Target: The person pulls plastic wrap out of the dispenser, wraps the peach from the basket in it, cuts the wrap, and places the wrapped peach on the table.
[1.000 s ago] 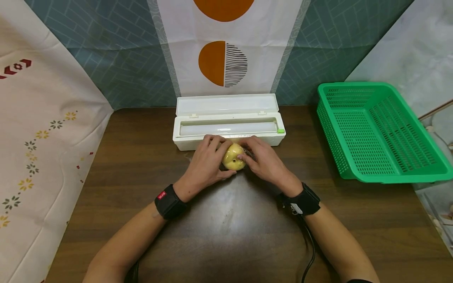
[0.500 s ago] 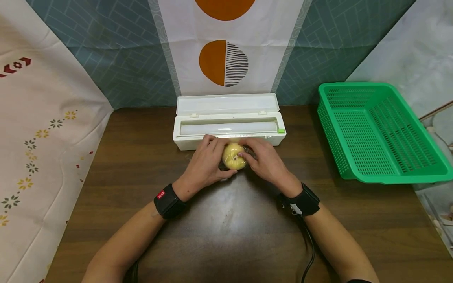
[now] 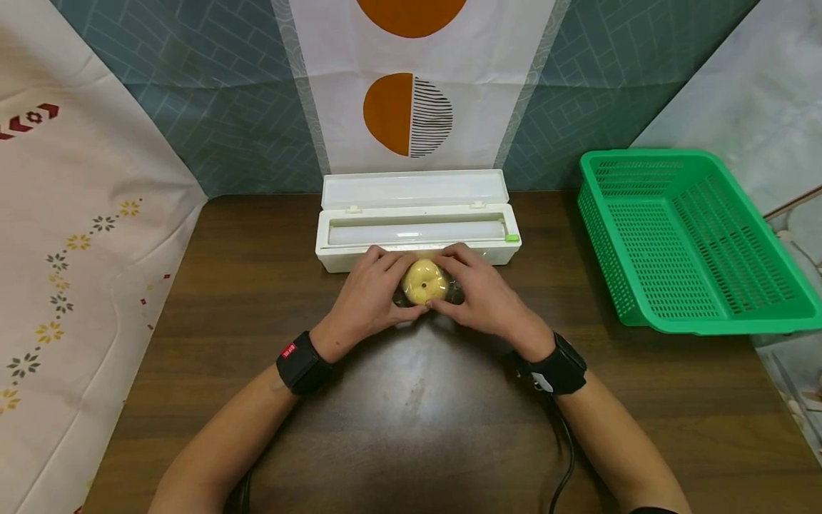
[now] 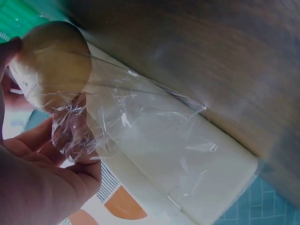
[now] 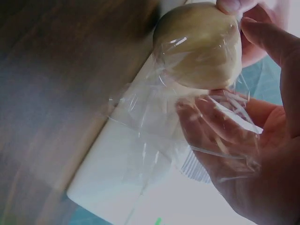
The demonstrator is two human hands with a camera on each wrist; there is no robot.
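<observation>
A yellow apple [image 3: 424, 280], its dimple toward me, is held between both hands just in front of a white cling film dispenser [image 3: 337, 260]. Clear cling film [image 4: 140, 108] covers the apple and trails loosely off both sides in the wrist views. My left hand [image 3: 369, 289] grips the wrapped apple from the left, thumb at its near edge and fingers at the far side. From the right, my right hand [image 3: 481, 293] holds it the same way, its thumb tip meeting the left thumb. The underside of the apple is hidden in the head view.
The dispenser's lid [image 3: 414, 190] stands raised, with a white roll [image 3: 417, 232] inside and a green tab [image 3: 511, 238] at its right end. A green basket [image 3: 700, 257] sits at the table's right edge. A patterned cloth hangs behind the wooden table [image 3: 411, 428].
My right thumb has moved from the apple's right face down to its near edge beside the left thumb. The film over the apple's face shifted. My left hand has barely moved.
</observation>
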